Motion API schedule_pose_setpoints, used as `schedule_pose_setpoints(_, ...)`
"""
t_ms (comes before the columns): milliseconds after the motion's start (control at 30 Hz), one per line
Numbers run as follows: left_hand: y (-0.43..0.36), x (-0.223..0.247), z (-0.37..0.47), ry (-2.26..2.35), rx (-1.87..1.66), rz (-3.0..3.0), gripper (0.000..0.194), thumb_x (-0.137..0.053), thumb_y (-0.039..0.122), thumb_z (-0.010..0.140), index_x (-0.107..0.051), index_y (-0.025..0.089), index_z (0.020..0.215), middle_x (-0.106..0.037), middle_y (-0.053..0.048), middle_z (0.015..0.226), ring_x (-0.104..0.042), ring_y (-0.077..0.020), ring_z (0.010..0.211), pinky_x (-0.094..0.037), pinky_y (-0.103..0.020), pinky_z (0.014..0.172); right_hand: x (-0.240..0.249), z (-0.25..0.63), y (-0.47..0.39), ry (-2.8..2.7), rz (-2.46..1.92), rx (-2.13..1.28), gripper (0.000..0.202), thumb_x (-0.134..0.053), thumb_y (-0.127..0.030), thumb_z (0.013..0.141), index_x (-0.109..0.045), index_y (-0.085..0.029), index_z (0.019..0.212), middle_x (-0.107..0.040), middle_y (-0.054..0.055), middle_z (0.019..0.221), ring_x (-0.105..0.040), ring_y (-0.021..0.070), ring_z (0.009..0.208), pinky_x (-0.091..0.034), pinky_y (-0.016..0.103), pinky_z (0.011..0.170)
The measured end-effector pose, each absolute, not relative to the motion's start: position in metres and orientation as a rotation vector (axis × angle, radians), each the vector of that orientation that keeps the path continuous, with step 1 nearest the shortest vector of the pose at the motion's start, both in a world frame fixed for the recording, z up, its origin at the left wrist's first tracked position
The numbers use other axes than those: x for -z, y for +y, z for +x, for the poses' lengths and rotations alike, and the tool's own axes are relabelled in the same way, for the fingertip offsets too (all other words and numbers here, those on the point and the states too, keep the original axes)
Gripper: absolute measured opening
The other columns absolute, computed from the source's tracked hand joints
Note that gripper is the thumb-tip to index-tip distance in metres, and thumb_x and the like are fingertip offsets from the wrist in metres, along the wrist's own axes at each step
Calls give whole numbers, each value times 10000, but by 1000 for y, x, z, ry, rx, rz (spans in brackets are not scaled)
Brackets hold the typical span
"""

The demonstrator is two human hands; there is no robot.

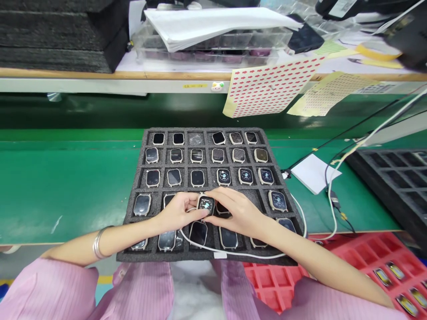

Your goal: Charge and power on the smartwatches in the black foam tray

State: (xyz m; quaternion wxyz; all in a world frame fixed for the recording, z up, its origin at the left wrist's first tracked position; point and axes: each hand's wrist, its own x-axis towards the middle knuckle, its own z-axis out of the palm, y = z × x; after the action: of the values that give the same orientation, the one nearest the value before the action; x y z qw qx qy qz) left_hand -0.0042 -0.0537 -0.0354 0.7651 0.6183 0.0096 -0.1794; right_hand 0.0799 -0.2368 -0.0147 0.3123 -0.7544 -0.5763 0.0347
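Note:
Between both hands, over the lower middle of a black foam tray [150, 257], is a smartwatch [206, 204] without a strap, its screen lit with a watch face. My left hand [178, 211] pinches its left side. My right hand [242, 212] grips the right side, the thumb at the lower corner of the screen. A white cable [247, 256] loops across the tray's front and runs up to my left fingers; its end is hidden behind the watch. Watches fill most compartments around the hands; several in the third row, such as one watch [223, 176], have lit screens.
Behind, a shelf carries black foam blocks [50, 35], clear plastic trays [213, 44] and papers. A sheet of red arrow stickers [267, 86] hangs from its edge. On the right lie a white box [313, 173], cables and another black tray [393, 173]. Red trays [363, 253] sit below the bench.

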Motion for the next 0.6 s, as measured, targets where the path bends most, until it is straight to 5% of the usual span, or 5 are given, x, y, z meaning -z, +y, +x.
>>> schedule_pose_setpoints(600, -56, 33, -5, -10, 443, 1443, 359, -725, 342, 730, -635, 139, 1012, -681, -65, 977, -632, -188, 862, -504, -302, 771, -15, 91, -260, -1344, -1959, -181, 355, -682, -302, 815, -570, -164, 1123, -575, 98, 1056, -574, 224, 984, -504, 365, 850)
